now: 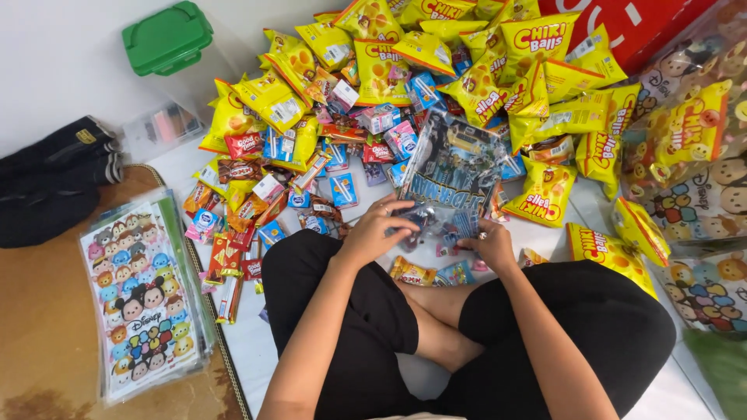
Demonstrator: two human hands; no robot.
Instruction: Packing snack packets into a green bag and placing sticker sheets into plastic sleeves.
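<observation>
Person sits cross-legged on the white floor [233, 342], both hands on a clear plastic goodie bag [451, 175] that lies flat right in front of the knees. The bag is see-through with a dark blue-grey cartoon print, a yellow vehicle near the top and big lettering across the middle, and it looks shiny and crinkled. Its lower end, the end nearest the person, already has a few small wrapped snacks showing through the film. The left hand [379, 229] rests on that lower left edge with fingers curled over the plastic, and the right hand [489, 243] pinches the lower right corner, so both are closed on the bag and set a little apart from each other. Just under the hands, between the knees, lie an orange snack packet [412, 272] and a blue one [454, 274]. Beyond the bag there's a huge heap of yellow puffed-snack bags [482, 85], with small blue milk cartons [343, 190] and red-brown chocolate bars [233, 257] spread to the left of it. Further left sits a stack of flat cartoon-print bags [144, 299] on a brown mat [47, 334]. A green-lidded clear box [167, 39] stands by the wall, and folded dark clothes [54, 179] lie near it. More cartoon-print bags, some filled [692, 155], pile up on the right.
</observation>
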